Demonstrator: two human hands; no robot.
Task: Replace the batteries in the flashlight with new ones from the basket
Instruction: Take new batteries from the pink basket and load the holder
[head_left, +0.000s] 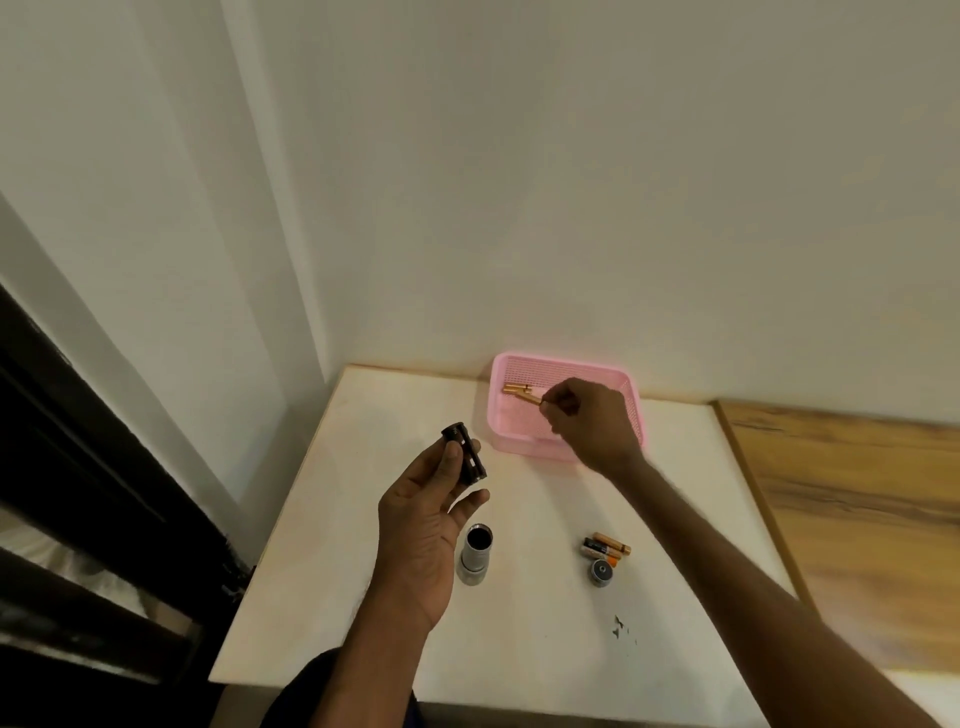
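Observation:
My left hand (421, 525) holds a black cylindrical battery holder (465, 453) between thumb and fingers above the white table (332, 545). Just below it the silver flashlight body (475, 555) stands upright with its open end up. My right hand (587, 415) reaches into the pink basket (519, 436) and pinches one end of a gold battery (531, 398). Other gold batteries (515, 388) lie in the basket's far left corner.
Several used batteries (605, 548) lie in a small pile on the table's right part, with the round flashlight cap (600, 572) in front of them. Dark specks (621, 626) mark the tabletop. A wooden surface (852, 509) adjoins on the right; white walls stand behind.

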